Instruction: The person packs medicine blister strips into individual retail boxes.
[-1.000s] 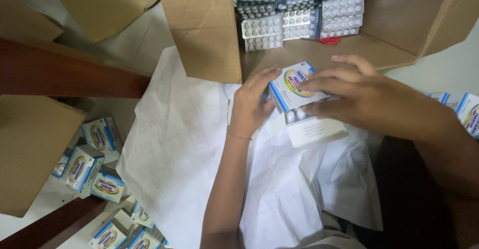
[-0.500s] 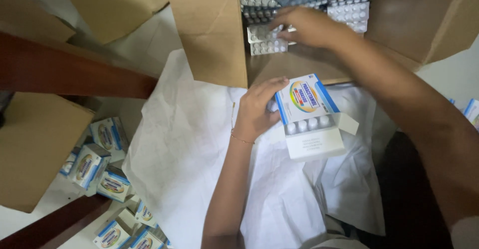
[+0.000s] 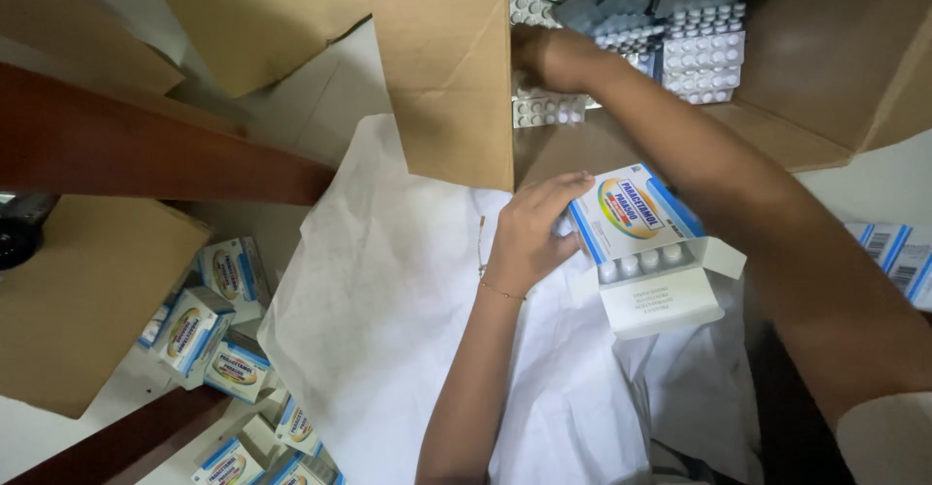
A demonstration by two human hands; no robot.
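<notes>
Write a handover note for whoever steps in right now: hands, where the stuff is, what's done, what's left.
Left hand: holds the open blue-and-white carton by its side; flap down, one blister strip showing inside.
Right hand: reaching into the big cardboard box, on the loose blister strips; grip unclear.
Done: packed cartons piled lower left.
Left: carton not closed; many strips remain in the box.

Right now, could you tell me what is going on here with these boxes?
A person holds a small blue and white carton in the left hand; its end flap is open and a blister strip shows inside. The right hand reaches into a big cardboard box of loose blister strips and rests on them. More small cartons lie in a heap at lower left, beside a white cloth.
</notes>
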